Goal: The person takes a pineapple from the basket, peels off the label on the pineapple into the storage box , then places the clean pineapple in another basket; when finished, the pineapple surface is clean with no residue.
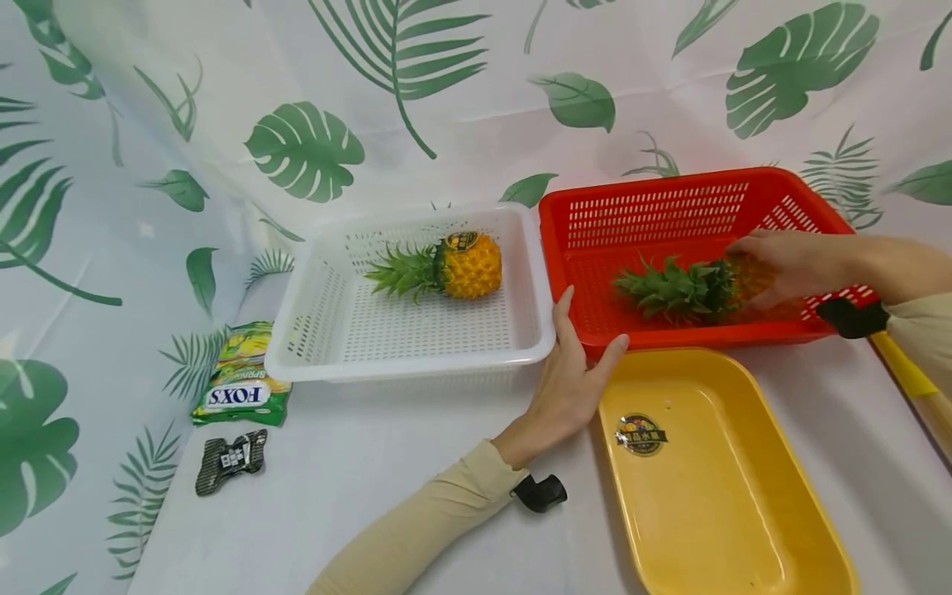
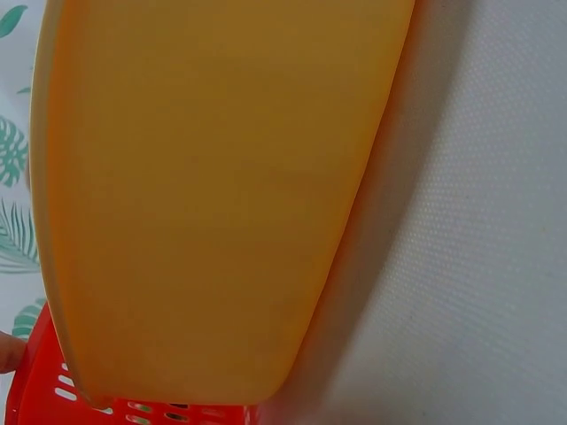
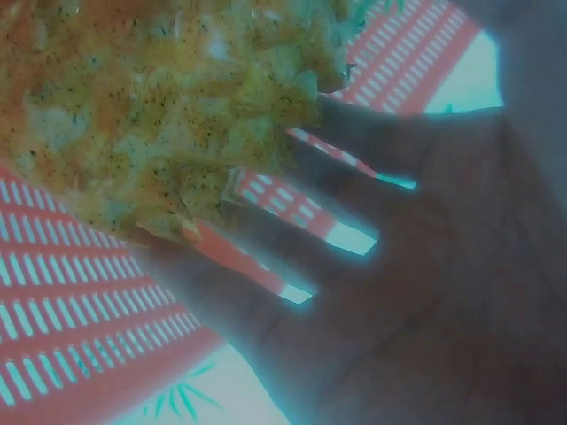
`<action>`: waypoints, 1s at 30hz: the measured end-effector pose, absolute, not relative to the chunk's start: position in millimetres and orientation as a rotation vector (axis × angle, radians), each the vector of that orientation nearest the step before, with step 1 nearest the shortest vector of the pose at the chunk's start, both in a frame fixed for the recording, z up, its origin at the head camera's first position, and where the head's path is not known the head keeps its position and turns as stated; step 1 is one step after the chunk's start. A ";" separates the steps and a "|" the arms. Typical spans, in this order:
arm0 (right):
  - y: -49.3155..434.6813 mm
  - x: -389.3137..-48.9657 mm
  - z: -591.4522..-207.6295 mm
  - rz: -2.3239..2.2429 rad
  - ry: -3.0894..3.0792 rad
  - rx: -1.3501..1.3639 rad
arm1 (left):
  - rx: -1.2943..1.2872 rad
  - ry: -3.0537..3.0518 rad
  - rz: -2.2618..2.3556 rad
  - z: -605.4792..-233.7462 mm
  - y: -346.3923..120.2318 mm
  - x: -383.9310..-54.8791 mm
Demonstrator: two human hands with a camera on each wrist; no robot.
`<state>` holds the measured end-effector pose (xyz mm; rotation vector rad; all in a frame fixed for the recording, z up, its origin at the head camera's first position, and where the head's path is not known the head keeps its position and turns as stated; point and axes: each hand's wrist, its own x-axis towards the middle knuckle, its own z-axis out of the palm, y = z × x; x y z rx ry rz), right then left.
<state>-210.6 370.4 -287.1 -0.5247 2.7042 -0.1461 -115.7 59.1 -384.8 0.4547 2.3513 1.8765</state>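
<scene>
In the head view, my right hand (image 1: 799, 260) reaches into the red basket (image 1: 714, 337) and grips a pineapple (image 1: 751, 279) by its fruit end, its leafy crown (image 1: 662, 285) pointing left. Close up in the right wrist view, the fingers spread against the bumpy yellow rind (image 3: 168, 106). My left hand (image 1: 565, 384) lies at the corner where the red basket meets the white basket (image 1: 409, 372), fingers extended and thumb at the red rim. Inside the white basket another pineapple (image 1: 472, 266) rests on its side, bearing a dark round label.
A yellow tray (image 1: 699, 479) with a round sticker stands in front of the red basket; its side wall (image 2: 213, 195) fills much of the left wrist view. Left of the white basket lie a green-yellow FOX'S bag (image 1: 245, 376) and a small dark packet (image 1: 232, 460). Leaf-print cloth hangs behind.
</scene>
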 end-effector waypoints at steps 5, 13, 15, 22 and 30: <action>372.0 -209.4 -290.2 -0.151 2.716 -0.527 | 0.454 2.354 1.875 -385.4 59.5 -115.9; 368.1 -205.6 -294.1 -0.151 2.747 -0.569 | 0.449 2.352 1.867 -385.0 59.0 -115.3; 367.4 -205.2 -294.7 -0.153 2.752 -0.586 | 0.451 2.351 1.869 -385.2 58.8 -115.4; 367.9 -201.3 -293.3 -0.226 2.764 -0.616 | 0.442 2.352 1.863 -385.4 58.3 -115.9; 370.8 -194.3 -288.1 -0.298 2.799 -0.592 | 0.456 2.351 1.867 -385.5 58.5 -116.0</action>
